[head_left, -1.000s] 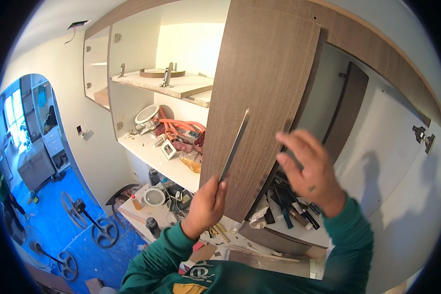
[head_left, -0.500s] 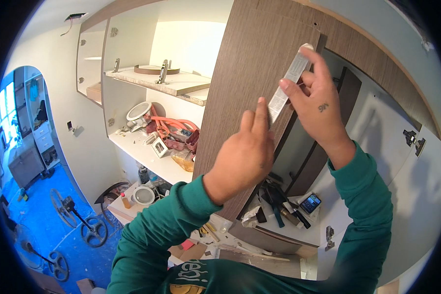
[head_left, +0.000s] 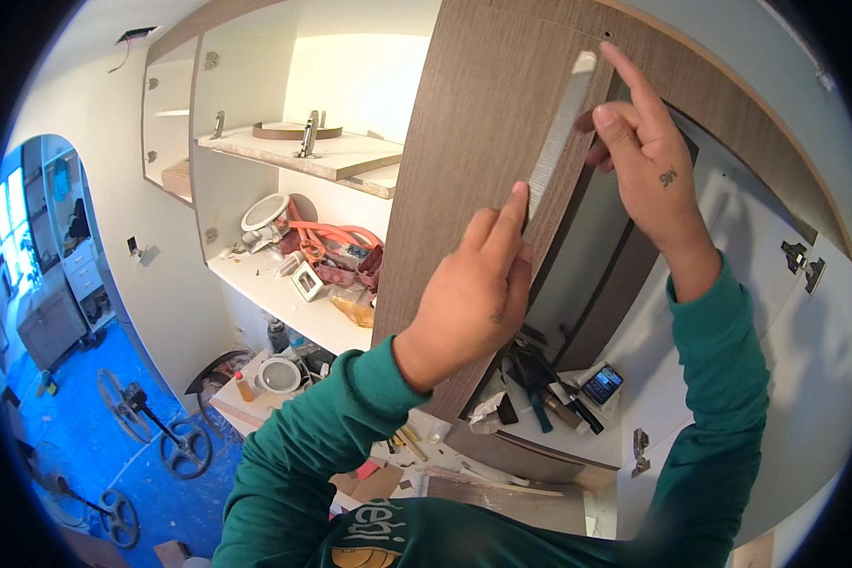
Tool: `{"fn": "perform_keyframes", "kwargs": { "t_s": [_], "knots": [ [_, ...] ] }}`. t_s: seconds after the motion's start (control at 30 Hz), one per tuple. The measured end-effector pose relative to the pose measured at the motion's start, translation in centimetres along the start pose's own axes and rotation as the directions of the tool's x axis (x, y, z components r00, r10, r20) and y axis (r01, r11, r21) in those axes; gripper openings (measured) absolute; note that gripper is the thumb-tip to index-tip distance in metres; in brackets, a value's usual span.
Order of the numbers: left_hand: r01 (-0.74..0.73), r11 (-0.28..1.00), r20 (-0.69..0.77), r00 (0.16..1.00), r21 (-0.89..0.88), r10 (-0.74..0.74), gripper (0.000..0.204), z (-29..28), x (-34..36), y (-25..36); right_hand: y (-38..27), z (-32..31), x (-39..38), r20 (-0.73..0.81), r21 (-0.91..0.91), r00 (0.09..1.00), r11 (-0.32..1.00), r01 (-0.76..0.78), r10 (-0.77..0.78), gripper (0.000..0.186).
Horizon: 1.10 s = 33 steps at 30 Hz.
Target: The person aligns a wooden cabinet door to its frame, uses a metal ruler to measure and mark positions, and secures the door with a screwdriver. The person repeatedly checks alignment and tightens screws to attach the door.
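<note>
My left hand [head_left: 473,303] is closed around the lower end of a long, narrow, pale grey strip [head_left: 557,142] with fine marks on its face and a whitish tip. The strip points up and slightly right, in front of a brown wood-grain cabinet panel [head_left: 473,123]. What the strip is exactly I cannot make out; its lower end is hidden in the fingers. My right hand [head_left: 655,170] is just right of the strip, index finger stretched upward, thumb apart from it and the other fingers bent. It appears to hold nothing.
An open shelf [head_left: 303,298] at left carries orange tubing [head_left: 336,232] and loose fittings. Below right, a phone [head_left: 601,383] lies beside several hand tools [head_left: 544,388]. Hinges [head_left: 803,267] stick out on the right-hand white panel. Blue sheeting [head_left: 76,379] covers the floor at far left.
My right hand has let go of the strip and moved right, its index finger stretching upward. The strip, still in my left hand, has turned more upright, its tip higher.
</note>
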<state>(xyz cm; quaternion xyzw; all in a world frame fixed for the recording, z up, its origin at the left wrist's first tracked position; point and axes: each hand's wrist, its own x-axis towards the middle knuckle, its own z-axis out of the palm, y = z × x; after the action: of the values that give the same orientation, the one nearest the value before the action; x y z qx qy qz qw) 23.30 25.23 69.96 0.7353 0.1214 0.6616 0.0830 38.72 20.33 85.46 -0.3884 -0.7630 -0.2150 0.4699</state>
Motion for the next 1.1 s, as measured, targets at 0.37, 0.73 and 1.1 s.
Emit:
{"fn": "perform_keyframes", "kwargs": {
  "t_s": [0.37,0.73,1.1],
  "knots": [
    [-0.118,0.993,-0.052,0.992,-0.005,0.118,0.053,-1.0,3.8,-1.2,-1.7,0.2,5.1,0.243,-0.008,0.933,0.962,-0.272,0.266,0.037],
    [0.104,0.945,0.148,0.987,-0.309,-0.06,0.064,0.8,3.3,0.8,1.5,2.8,5.3,-0.152,-0.198,0.978,0.965,-0.173,0.145,0.054],
    [0.251,0.871,0.283,0.949,-0.422,-0.136,0.061,0.7,-3.3,-2.6,0.7,-0.5,6.9,0.017,-0.063,0.941,0.94,-0.335,0.337,0.062]
  ]
}}
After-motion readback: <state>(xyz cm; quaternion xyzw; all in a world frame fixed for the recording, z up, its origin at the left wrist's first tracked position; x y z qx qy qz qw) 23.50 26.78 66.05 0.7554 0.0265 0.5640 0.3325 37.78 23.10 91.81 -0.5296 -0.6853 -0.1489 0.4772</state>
